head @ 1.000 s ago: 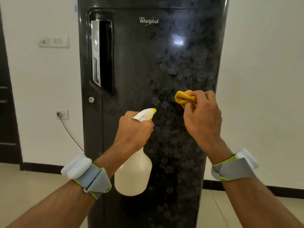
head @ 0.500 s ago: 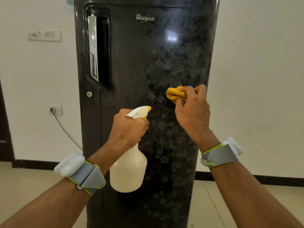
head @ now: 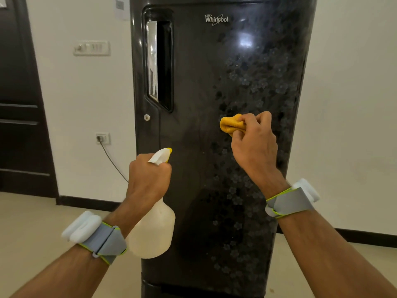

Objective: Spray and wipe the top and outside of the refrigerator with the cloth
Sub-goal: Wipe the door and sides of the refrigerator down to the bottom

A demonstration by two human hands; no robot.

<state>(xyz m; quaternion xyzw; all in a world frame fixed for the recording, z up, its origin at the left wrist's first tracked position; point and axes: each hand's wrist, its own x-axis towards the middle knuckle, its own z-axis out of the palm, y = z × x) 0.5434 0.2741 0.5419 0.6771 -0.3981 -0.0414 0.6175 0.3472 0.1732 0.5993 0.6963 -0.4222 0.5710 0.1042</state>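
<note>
A tall black refrigerator (head: pixel 214 72) with a flower pattern fills the middle of the view; its top is out of frame. My right hand (head: pixel 254 145) grips a bunched yellow cloth (head: pixel 231 125) and holds it against the door at mid height. My left hand (head: pixel 148 179) is curled round the neck of a white spray bottle (head: pixel 151 231) with a yellow nozzle, held just in front of the door's lower left part, nozzle pointing at the door.
The recessed door handle (head: pixel 160 61) and a small lock (head: pixel 147 117) sit on the fridge's left side. White walls flank it, with a switch plate (head: pixel 92 47), a socket (head: pixel 102 138) with a hanging cable, and a dark door (head: pixel 19 100) at far left. Pale floor tiles lie below.
The view has shifted right, so the fridge sits further right in frame. The cloth hand has moved a little left across the door. The spray bottle is held much as before.
</note>
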